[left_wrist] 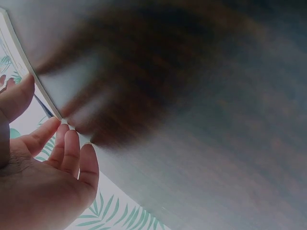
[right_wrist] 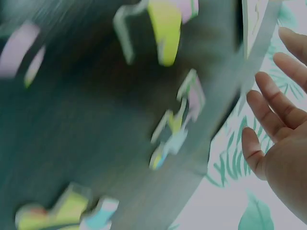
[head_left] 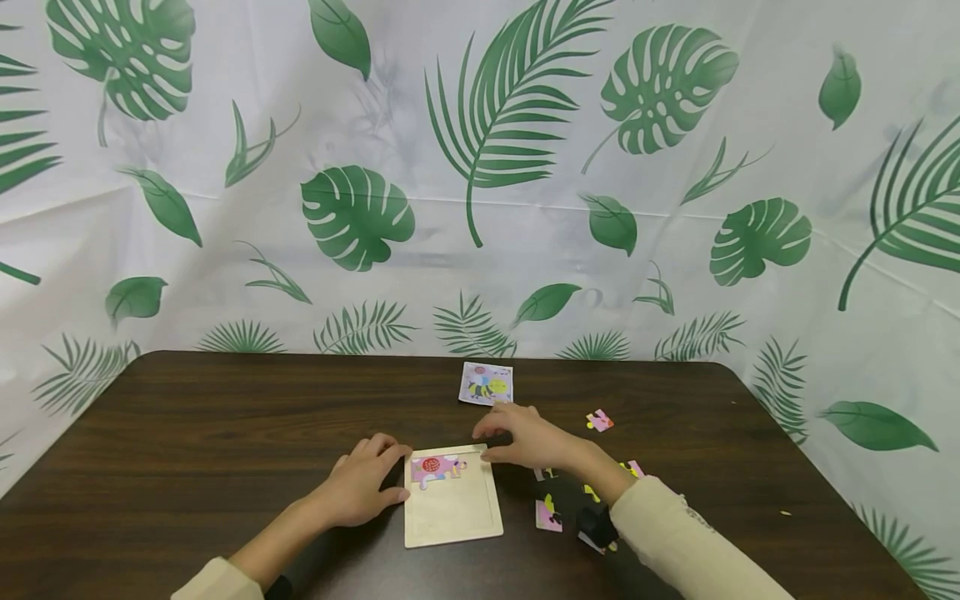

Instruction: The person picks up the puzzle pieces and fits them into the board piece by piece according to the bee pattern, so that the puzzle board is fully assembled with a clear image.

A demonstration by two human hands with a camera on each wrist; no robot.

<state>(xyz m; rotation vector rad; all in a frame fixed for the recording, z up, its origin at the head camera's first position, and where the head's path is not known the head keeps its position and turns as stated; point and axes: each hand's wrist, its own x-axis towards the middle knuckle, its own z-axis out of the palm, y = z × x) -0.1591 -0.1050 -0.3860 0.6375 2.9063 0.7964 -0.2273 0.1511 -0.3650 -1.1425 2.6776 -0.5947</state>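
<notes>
A pale wooden puzzle tray [head_left: 453,517] lies on the dark table, with joined pink puzzle pieces [head_left: 432,469] in its upper left corner; one shows a red round shape. My left hand [head_left: 360,485] touches the tray's left side, thumb low and index finger near the top corner. In the left wrist view its thumb [left_wrist: 21,98] rests along the tray edge. Over the upper right corner hovers my right hand [head_left: 531,438], fingers bent loosely and spread from the thumb. The right wrist view shows these fingers [right_wrist: 273,96] apart, with nothing seen between them.
Behind the tray lies a picture card [head_left: 480,375] with a bee. Loose puzzle pieces lie to the right, including a pink-and-yellow piece [head_left: 548,517] beside the tray and a farther piece [head_left: 599,420]. Several more are partly hidden under the right forearm. A leaf-patterned cloth [head_left: 465,275] hangs behind the table.
</notes>
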